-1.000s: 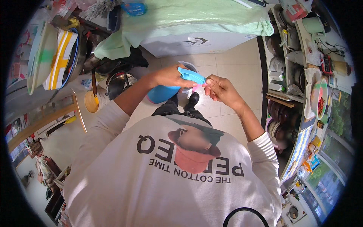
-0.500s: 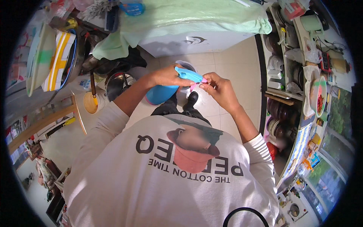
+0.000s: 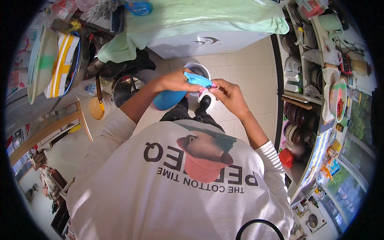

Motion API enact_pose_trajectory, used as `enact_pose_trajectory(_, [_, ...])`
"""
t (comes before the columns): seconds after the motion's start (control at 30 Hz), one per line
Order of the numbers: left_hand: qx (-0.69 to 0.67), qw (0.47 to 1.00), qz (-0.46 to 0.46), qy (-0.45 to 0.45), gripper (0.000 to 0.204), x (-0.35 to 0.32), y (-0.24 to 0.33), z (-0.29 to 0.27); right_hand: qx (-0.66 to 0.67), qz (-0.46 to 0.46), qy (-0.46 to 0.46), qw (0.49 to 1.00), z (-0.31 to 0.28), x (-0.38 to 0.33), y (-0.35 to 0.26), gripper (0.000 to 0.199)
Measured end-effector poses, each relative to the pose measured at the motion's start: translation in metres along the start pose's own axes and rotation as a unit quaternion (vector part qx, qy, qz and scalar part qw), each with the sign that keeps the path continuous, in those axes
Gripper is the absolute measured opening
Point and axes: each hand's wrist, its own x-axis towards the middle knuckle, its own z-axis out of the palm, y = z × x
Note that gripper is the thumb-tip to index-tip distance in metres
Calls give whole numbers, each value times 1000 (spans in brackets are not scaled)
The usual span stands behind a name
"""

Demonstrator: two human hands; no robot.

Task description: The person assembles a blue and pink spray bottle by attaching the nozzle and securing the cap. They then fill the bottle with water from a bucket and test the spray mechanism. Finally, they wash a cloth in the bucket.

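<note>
My left hand (image 3: pixel 174 82) grips a flat light-blue piece (image 3: pixel 199 79) in front of my chest. My right hand (image 3: pixel 229 95) meets it from the right, its fingertips pinching a small pink piece (image 3: pixel 212 85) at the blue piece's end. Just below both hands is a blue container (image 3: pixel 167 100) with a white-rimmed open top (image 3: pixel 197 69), tilted and partly hidden by my left hand. I cannot tell how it is held up. My dark shoes (image 3: pixel 205 102) show on the tiled floor under it.
A white appliance draped with a green cloth (image 3: pixel 208 18) stands ahead. Shelves with pots and jars (image 3: pixel 300 68) line the right side. A metal pot (image 3: pixel 125 89) and a wooden ladle (image 3: pixel 97 107) sit at the left, and a red bag (image 3: pixel 286 157) lies at the lower right.
My right hand's fingers have closed in on the end of the light-blue piece. Both hands stay over the blue container and have barely shifted.
</note>
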Motion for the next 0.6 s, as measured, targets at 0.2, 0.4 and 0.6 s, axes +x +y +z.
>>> enact_pose_trajectory(0.2, [-3, 1000, 10, -6, 28, 1, -10, 0, 120, 82, -28, 989, 5, 3, 7, 15])
enact_pose_trajectory(0.4, [21, 1000, 15, 4, 27, 3, -16, -1, -34, -21, 42, 998, 12, 1, 0, 12])
enact_pose_trajectory(0.6, [18, 994, 100, 39, 25, 3, -12, -3, 25, -40, 111, 993, 22, 4, 1, 16])
